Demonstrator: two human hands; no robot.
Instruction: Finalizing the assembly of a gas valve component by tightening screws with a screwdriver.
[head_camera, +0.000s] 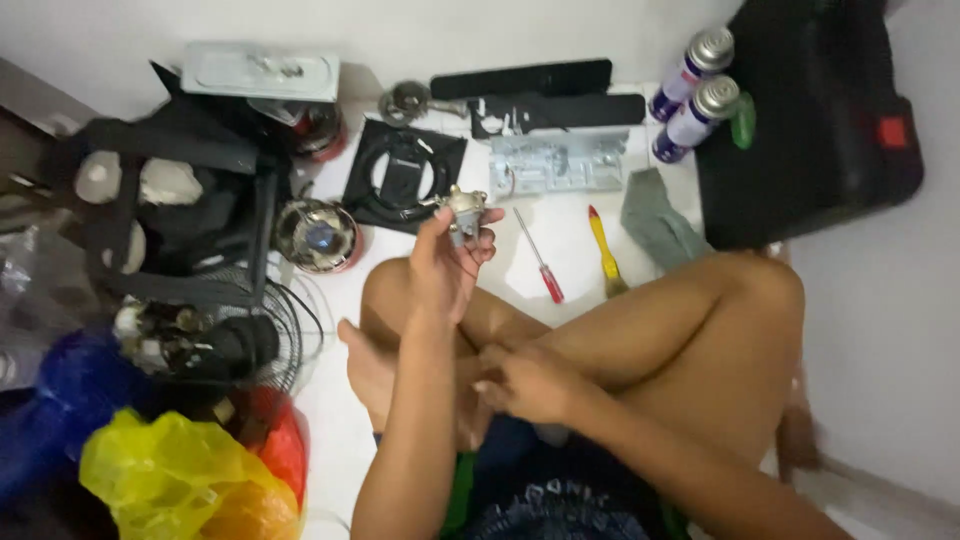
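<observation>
I sit cross-legged on a white floor. My left hand is raised in front of me and holds a small metal part with short prongs between thumb and fingertips. My right hand rests low on my crossed legs, its fingers curled; whether it holds anything is hidden. A red-handled screwdriver lies on the floor just right of the raised part, and a yellow-handled brush lies beside it.
Two spray cans and a black case stand at the back right. A grey cloth, a metal plate, a black square frame, a round motor part, a wire fan guard and plastic bags crowd the left.
</observation>
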